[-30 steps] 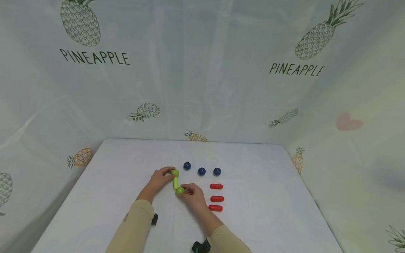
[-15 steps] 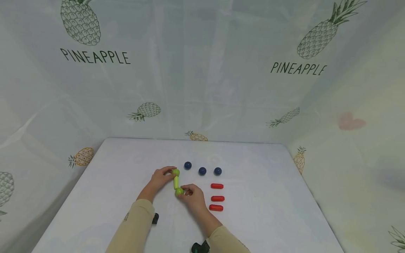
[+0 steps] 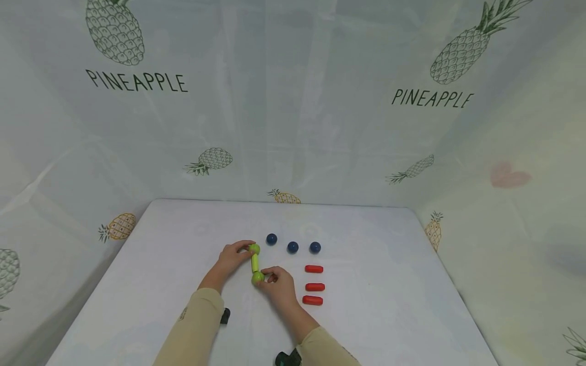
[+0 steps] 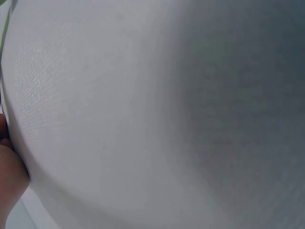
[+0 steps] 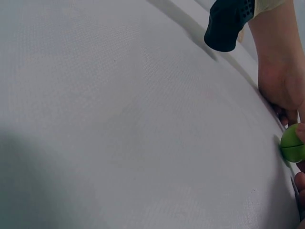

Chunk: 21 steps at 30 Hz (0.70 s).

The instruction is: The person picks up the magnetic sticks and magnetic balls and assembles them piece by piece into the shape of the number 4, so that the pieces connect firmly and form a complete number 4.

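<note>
A light-green stick [image 3: 255,263] lies between two green balls on the white table, in line with both. My left hand [image 3: 231,258] pinches the far green ball [image 3: 255,249] between thumb and fingers. The near green ball [image 3: 257,278] is pinched by my right hand [image 3: 280,288] at the stick's lower end. In the right wrist view, part of a green ball [image 5: 291,143] shows at the right edge, with fingers on it. The left wrist view shows mostly the table surface, and a piece of a hand [image 4: 10,176] at its left edge.
Three dark blue balls [image 3: 292,247] lie beyond and right of my right hand. Right of that hand, three red sticks [image 3: 314,287] lie one below another. A cloth printed with pineapples hangs behind the table [image 3: 389,284] and at its sides.
The near green ball has shifted slightly left, up against the stick's lower end, with my right hand holding it. My left hand has stayed on the far ball.
</note>
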Motion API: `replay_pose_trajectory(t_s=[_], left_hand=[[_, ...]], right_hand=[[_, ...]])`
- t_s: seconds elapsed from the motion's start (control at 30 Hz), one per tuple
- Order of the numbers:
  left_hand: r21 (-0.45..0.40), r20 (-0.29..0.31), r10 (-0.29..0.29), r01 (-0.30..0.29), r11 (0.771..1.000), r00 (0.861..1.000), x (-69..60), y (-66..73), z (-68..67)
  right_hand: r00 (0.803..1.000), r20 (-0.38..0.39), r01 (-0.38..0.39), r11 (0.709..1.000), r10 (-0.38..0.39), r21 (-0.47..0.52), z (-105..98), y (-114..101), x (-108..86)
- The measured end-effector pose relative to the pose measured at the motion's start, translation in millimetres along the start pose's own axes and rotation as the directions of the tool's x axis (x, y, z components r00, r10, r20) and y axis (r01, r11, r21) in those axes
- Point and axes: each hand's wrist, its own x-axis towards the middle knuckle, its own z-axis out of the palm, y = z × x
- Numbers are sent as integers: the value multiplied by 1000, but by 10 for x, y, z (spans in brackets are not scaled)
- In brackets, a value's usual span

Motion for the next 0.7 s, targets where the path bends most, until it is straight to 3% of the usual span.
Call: replay_pose_trajectory(t_s=[0.7], left_hand=[[35,-2,-14,14,999,1000,-26,47,-3]], right_hand=[[998,-61,33,999,-34,-14,62,-45,-32]])
